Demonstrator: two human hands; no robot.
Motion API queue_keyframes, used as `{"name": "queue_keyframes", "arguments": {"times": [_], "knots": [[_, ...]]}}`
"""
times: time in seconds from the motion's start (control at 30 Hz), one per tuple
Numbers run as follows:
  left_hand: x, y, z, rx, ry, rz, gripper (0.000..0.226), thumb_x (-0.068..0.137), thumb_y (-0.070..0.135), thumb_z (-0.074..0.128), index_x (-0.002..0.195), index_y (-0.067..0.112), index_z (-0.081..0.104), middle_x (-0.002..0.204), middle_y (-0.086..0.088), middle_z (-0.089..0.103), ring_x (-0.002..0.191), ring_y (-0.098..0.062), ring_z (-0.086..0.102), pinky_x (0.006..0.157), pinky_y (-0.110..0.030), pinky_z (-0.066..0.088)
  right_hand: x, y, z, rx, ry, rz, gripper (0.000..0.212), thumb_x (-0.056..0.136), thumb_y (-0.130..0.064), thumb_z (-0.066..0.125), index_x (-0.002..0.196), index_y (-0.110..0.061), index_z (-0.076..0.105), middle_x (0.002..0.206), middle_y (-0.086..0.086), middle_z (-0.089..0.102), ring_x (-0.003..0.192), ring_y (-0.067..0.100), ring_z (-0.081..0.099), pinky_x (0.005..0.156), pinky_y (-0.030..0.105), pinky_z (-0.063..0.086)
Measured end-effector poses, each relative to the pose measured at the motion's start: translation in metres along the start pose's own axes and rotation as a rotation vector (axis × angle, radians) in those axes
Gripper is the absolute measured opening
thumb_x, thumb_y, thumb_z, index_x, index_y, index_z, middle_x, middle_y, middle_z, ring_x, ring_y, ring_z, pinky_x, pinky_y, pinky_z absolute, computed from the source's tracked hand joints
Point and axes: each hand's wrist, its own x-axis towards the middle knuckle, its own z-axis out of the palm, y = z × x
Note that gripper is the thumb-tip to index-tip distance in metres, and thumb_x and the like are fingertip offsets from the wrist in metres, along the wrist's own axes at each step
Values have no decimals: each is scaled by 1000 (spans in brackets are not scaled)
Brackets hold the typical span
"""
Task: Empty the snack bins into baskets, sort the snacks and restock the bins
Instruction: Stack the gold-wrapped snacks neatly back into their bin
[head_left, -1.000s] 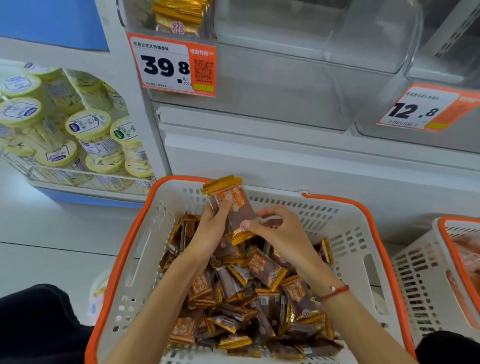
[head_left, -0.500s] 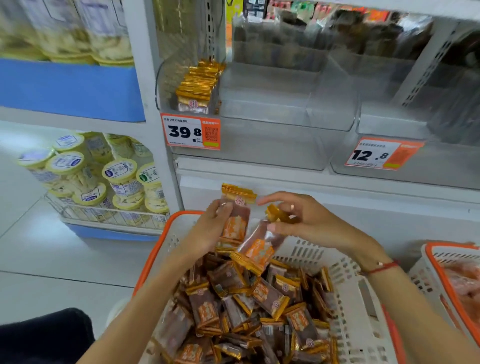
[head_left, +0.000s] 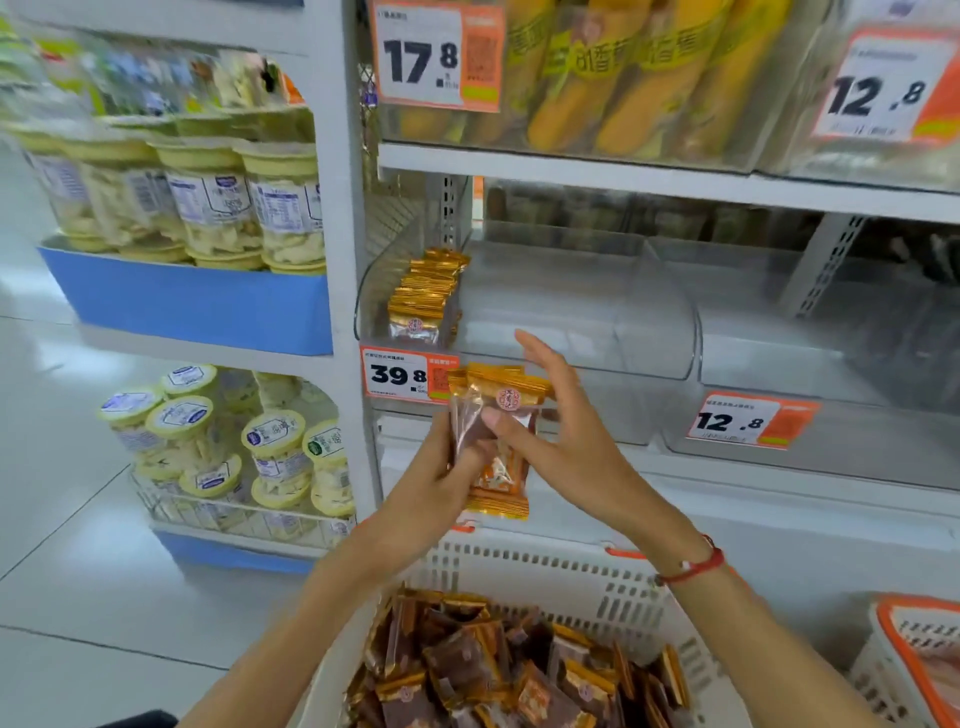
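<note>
**Restocking the clear bin w/ squared-up packets**

Nearest the camera: white basket (head_left: 545, 566) w/ orange rim, piled w/ loose brown-and-gold snack packets (head_left: 498, 670) lying every which way. That's the supply for the refill. A second basket (head_left: 904, 654) peeks in at the right edge; contents too blurred to name.

Above the basket, both hands meet at chest height. Left hand (head_left: 431, 488) grips a small stack of packets (head_left: 493, 441) from the left side, fingers curled round them, stack held upright w/ gold seals at top and bottom. Probably so they slot in facing the same way as the row already shelved. Right hand (head_left: 561, 447) is spread fairly wide, fingers straight; thumb tip touches the front of the stack, palm just beside its right edge, prob. tapping the packets flush.

Further back: clear bin (head_left: 524, 312) directly above and behind the stack, w/ a neat upright row of the same packets (head_left: 428, 296) against its left wall, rest of it bare. Price tag (head_left: 405, 374) reading 39.8 sits on its front, just left of the held stack.
</note>
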Motion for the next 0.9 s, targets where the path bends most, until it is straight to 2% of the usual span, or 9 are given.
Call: {"name": "queue_keyframes", "arguments": {"times": [0.07,0.17,0.27,0.33,0.43,0.5,0.57,0.73,0.9], "knots": [[19,9,-11,64,19,133,33,102,10,39,135,17,36,120,11,56,108,6,56,85,-7,42,19,-10,-6,194,-162,71,74,88,-25,66,143,-42,21,139,-12,41,116,1,54,88,13,49],[49,20,-30,117,69,241,44,100,12,46,141,20,30,125,8,55,111,2,55,88,-12,45,58,-24,-18,174,-201,-39,68,87,-11,68,142,-26,32,125,-8,57,111,5,61,91,24,52],[75,22,-52,266,200,326,48,95,43,53,138,34,33,133,12,45,119,-7,53,94,-29,52,89,-31,-16,58,-110,-185,61,84,-14,72,135,-21,39,120,-6,61,112,9,60,92,31,54],[89,14,-71,580,389,350,66,84,66,46,141,37,34,136,17,28,129,-10,38,102,-40,47,103,-29,-7,20,-42,-244,57,84,-16,72,130,-22,39,118,-11,60,111,7,59,86,33,57],[91,-6,-86,677,638,367,88,78,71,57,150,33,25,140,8,26,127,-1,23,107,-26,29,123,-17,7,-16,133,-277,55,85,-19,72,127,-24,38,113,-19,58,107,4,59,85,27,55],[86,-25,-89,667,739,301,98,75,70,62,152,25,23,143,0,28,132,-9,26,107,-30,31,138,-9,11,-48,170,-274,59,85,-19,73,130,-27,36,115,-19,56,108,5,59,85,25,54],[84,-41,-92,662,742,214,107,69,72,60,153,20,20,147,-3,26,136,-19,23,109,-36,32,153,-2,17,-77,56,-254,63,84,-14,73,134,-27,37,122,-13,56,113,9,58,89,27,54],[83,-51,-98,702,714,231,109,66,72,66,154,24,22,145,0,25,134,-17,23,102,-27,28,172,8,44,-140,-233,-45,60,84,-13,74,134,-21,42,121,-2,60,109,12,59,91,23,50],[83,-56,-95,709,721,231,102,71,65,64,154,23,22,144,-4,27,134,-18,23,103,-27,27,184,7,54,-268,-463,275,79,90,-27,63,149,-24,11,142,6,44,124,25,50,106,45,42]]}}
